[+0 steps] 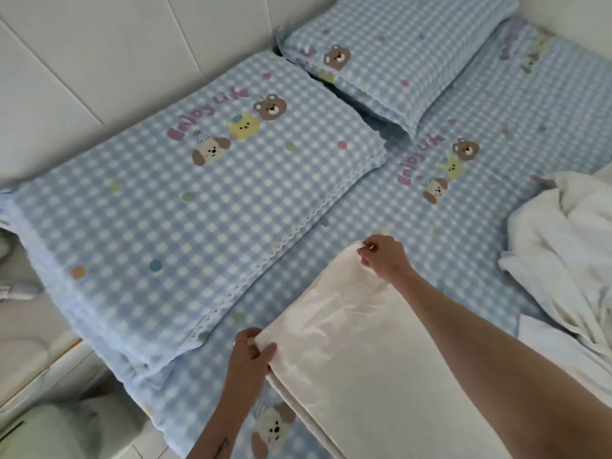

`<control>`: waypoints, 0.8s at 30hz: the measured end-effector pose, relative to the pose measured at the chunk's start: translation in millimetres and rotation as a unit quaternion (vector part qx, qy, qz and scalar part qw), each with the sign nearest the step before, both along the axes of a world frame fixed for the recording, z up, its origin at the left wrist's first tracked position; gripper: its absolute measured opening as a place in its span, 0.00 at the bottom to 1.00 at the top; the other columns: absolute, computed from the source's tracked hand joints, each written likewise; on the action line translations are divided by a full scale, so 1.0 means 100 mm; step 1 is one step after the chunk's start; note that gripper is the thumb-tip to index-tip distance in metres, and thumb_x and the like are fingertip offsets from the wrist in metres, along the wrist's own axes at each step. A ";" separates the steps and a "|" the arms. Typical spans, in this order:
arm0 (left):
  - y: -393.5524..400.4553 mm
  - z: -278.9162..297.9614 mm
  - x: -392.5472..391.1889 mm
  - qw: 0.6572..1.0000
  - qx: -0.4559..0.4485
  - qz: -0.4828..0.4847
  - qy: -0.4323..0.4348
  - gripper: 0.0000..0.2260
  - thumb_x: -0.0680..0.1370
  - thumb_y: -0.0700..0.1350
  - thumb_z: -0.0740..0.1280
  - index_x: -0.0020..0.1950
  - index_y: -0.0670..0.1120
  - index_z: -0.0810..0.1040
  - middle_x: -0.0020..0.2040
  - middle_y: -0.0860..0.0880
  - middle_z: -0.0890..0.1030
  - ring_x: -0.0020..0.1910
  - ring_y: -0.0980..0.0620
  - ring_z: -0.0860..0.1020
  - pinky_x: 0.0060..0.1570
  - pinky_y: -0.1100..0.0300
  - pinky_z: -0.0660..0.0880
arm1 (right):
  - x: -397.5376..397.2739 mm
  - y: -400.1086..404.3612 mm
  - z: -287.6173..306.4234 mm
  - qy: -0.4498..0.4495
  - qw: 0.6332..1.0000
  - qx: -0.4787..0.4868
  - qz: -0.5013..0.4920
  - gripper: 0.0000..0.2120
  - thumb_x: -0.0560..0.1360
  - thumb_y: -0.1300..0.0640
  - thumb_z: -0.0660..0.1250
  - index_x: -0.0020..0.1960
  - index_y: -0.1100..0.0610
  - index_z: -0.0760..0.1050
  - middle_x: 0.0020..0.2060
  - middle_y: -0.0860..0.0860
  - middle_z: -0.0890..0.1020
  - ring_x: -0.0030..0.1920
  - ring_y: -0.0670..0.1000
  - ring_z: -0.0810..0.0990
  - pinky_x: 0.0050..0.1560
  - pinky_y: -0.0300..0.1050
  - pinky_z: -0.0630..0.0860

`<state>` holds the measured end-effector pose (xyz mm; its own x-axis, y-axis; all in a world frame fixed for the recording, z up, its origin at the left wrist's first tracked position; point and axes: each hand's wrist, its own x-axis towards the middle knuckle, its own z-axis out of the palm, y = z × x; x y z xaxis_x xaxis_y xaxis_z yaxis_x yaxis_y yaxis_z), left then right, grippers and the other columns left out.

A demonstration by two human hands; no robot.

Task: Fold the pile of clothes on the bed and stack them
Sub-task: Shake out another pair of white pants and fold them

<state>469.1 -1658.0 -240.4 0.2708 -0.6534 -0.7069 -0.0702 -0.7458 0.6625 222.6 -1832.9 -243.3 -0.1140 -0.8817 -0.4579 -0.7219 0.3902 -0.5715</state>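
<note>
A cream cloth (357,369) lies flat on the bed (480,246), which is covered in a blue checked sheet with cartoon animals. The left hand (253,354) pinches the cloth's near left corner, thumb on top. The right hand (384,256) pinches its far corner, the arm stretched across the cloth. Two matching blue checked pillows lie by the wall, a near pillow (185,207) and a far pillow (394,61). A rumpled pile of white clothes (566,246) sits at the right edge of the bed.

I see open bed sheet (490,207) between near pillow (185,207) and white clothes pile (563,240) at bed's right edge. Far pillow (390,58) blocks head corner. Cream cloth (357,352) covers near-edge strip.
</note>
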 end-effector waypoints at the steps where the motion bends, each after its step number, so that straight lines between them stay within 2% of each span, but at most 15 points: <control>1: -0.05 -0.07 0.02 0.999 0.005 -0.027 -0.017 0.09 0.75 0.34 0.68 0.50 0.45 0.71 0.42 0.42 0.80 0.39 0.43 0.79 0.37 0.51 0.76 | 0.00 -0.02 -0.14 0.014 1.000 0.016 0.006 0.07 0.75 0.57 0.65 0.49 0.58 0.79 0.43 0.55 0.85 0.49 0.54 0.82 0.52 0.43 0.74; 3: -0.11 -0.16 0.05 0.995 0.006 -0.065 -0.076 0.07 0.74 0.38 0.69 0.44 0.47 0.73 0.39 0.45 0.80 0.38 0.46 0.79 0.36 0.54 0.75 | -0.02 -0.03 -0.32 0.031 0.999 0.038 0.008 0.09 0.76 0.57 0.64 0.55 0.58 0.77 0.48 0.56 0.84 0.54 0.56 0.80 0.53 0.43 0.72; 5: -0.15 -0.20 0.07 0.988 0.011 -0.078 -0.130 0.05 0.75 0.39 0.68 0.42 0.46 0.74 0.37 0.46 0.80 0.38 0.47 0.78 0.38 0.53 0.73 | -0.04 0.00 -0.38 -0.008 0.999 0.043 -0.021 0.15 0.76 0.57 0.65 0.62 0.57 0.73 0.51 0.55 0.82 0.56 0.56 0.78 0.53 0.43 0.72; 7: -0.15 -0.18 0.05 0.979 0.016 -0.095 -0.177 0.04 0.76 0.39 0.67 0.43 0.45 0.74 0.38 0.46 0.80 0.41 0.45 0.78 0.40 0.52 0.73 | -0.06 0.17 -0.27 -0.047 0.998 -0.004 -0.041 0.19 0.77 0.57 0.64 0.67 0.56 0.69 0.50 0.52 0.81 0.56 0.55 0.78 0.51 0.38 0.71; 8: -0.14 -0.16 0.00 0.965 0.004 -0.123 -0.230 0.02 0.76 0.38 0.67 0.45 0.44 0.75 0.41 0.46 0.80 0.44 0.43 0.78 0.42 0.51 0.73 | -0.10 0.34 -0.20 -0.037 0.997 -0.055 -0.034 0.20 0.78 0.57 0.63 0.69 0.57 0.67 0.53 0.52 0.80 0.58 0.54 0.77 0.53 0.35 0.69; 9: -0.14 -0.12 -0.07 0.933 -0.035 -0.176 -0.310 0.03 0.75 0.36 0.67 0.47 0.42 0.76 0.45 0.43 0.80 0.47 0.40 0.78 0.45 0.50 0.74 | -0.13 0.58 -0.17 -0.011 0.994 -0.111 -0.017 0.21 0.79 0.57 0.62 0.71 0.58 0.66 0.58 0.53 0.78 0.61 0.53 0.75 0.58 0.35 0.67; 11: -0.08 -0.09 -0.31 0.842 -0.156 -0.302 -0.418 0.08 0.73 0.37 0.67 0.51 0.38 0.79 0.51 0.37 0.80 0.50 0.34 0.78 0.47 0.45 0.76 | -0.19 1.24 -0.17 0.055 0.984 -0.170 0.021 0.23 0.80 0.55 0.59 0.74 0.59 0.62 0.68 0.55 0.71 0.68 0.51 0.68 0.69 0.41 0.62; 13: -0.01 -0.14 -0.50 0.768 -0.206 -0.401 -0.454 0.18 0.75 0.50 0.60 0.54 0.39 0.81 0.56 0.33 0.78 0.50 0.32 0.78 0.46 0.42 0.76 | -0.25 1.95 -0.23 0.113 0.978 -0.162 0.065 0.25 0.81 0.50 0.54 0.75 0.57 0.60 0.74 0.54 0.64 0.74 0.50 0.60 0.72 0.49 0.57; 14: -0.02 -0.16 -0.54 0.778 -0.169 -0.413 -0.442 0.21 0.75 0.53 0.59 0.56 0.40 0.80 0.58 0.32 0.77 0.52 0.31 0.77 0.49 0.40 0.74 | -0.32 2.26 -0.28 0.136 0.978 -0.139 0.081 0.25 0.81 0.48 0.50 0.75 0.57 0.60 0.74 0.54 0.64 0.75 0.50 0.56 0.71 0.51 0.57; 15: -0.03 -0.19 -0.54 0.798 -0.115 -0.393 -0.441 0.19 0.75 0.51 0.62 0.57 0.40 0.80 0.59 0.32 0.76 0.54 0.30 0.76 0.51 0.38 0.72 | -0.43 2.53 -0.33 0.152 0.979 -0.106 0.091 0.25 0.81 0.47 0.47 0.74 0.57 0.63 0.73 0.55 0.65 0.76 0.50 0.54 0.69 0.53 0.58; 17: -0.05 -0.24 -0.39 0.811 -0.030 -0.365 -0.456 0.13 0.74 0.40 0.65 0.58 0.40 0.79 0.58 0.33 0.75 0.55 0.31 0.72 0.55 0.37 0.71 | -0.68 2.94 -0.41 0.191 0.974 -0.064 0.101 0.25 0.81 0.46 0.48 0.71 0.57 0.68 0.72 0.55 0.68 0.75 0.51 0.52 0.67 0.54 0.58; 19: -0.06 -0.27 -0.22 0.800 -0.020 -0.394 -0.451 0.14 0.73 0.36 0.59 0.52 0.39 0.81 0.53 0.31 0.75 0.52 0.30 0.72 0.54 0.38 0.70 | -0.92 3.24 -0.44 0.208 0.970 -0.041 0.116 0.25 0.77 0.47 0.54 0.70 0.55 0.69 0.72 0.53 0.67 0.75 0.51 0.54 0.68 0.54 0.56; 21: -0.08 -0.27 -0.02 0.769 0.015 -0.422 -0.480 0.16 0.70 0.38 0.57 0.51 0.40 0.81 0.51 0.32 0.75 0.50 0.30 0.73 0.53 0.40 0.71 | -1.11 3.45 -0.47 0.207 0.970 -0.032 0.126 0.25 0.77 0.48 0.56 0.72 0.55 0.68 0.73 0.52 0.65 0.75 0.52 0.57 0.69 0.55 0.57; 23: -0.09 -0.23 0.08 0.753 0.040 -0.439 -0.489 0.14 0.72 0.40 0.62 0.55 0.41 0.79 0.54 0.34 0.74 0.50 0.34 0.74 0.53 0.43 0.73 | -1.29 3.60 -0.46 0.204 0.974 -0.011 0.094 0.26 0.77 0.47 0.55 0.73 0.55 0.66 0.74 0.52 0.64 0.75 0.53 0.60 0.69 0.56 0.58; 24: -0.05 -0.24 0.04 0.746 0.047 -0.431 -0.506 0.13 0.72 0.38 0.65 0.56 0.40 0.79 0.55 0.35 0.75 0.50 0.35 0.74 0.53 0.43 0.73 | -1.40 3.69 -0.46 0.205 0.977 -0.003 0.067 0.26 0.78 0.47 0.55 0.73 0.56 0.65 0.74 0.52 0.63 0.75 0.53 0.61 0.70 0.56 0.57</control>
